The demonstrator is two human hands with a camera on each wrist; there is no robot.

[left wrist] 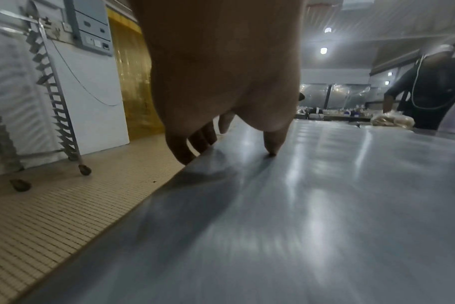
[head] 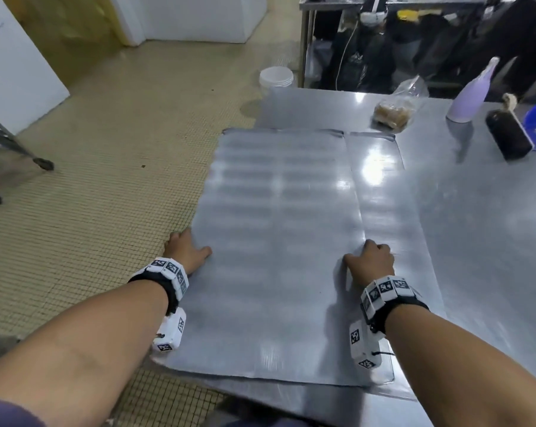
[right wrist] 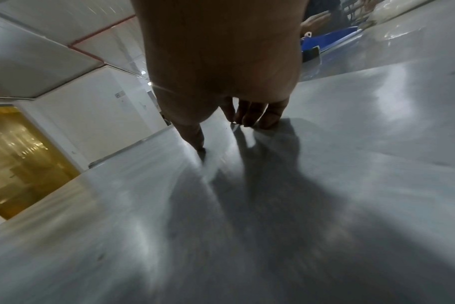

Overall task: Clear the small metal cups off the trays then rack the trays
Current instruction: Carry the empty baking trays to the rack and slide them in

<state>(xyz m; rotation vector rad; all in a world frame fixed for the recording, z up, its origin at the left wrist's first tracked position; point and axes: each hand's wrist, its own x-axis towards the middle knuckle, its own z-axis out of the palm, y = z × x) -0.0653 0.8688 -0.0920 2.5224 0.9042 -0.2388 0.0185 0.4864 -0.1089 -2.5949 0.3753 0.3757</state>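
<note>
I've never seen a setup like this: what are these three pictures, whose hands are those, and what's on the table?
No machine: a person works bare-handed, wearing a camera on the head and one on each wrist. One picture looks down from the head; the other two look along each hand. On the steel table lie two flat metal trays, the top tray overlapping the lower tray; no cups show on them. The left hand grips the top tray's left edge, fingers over it, thumb on top. The right hand rests bent fingers at its right edge; whether it grips is unclear. Behind stand a food bag, a lilac bottle and a dark bottle. A wheeled rack stands to the left.
</note>
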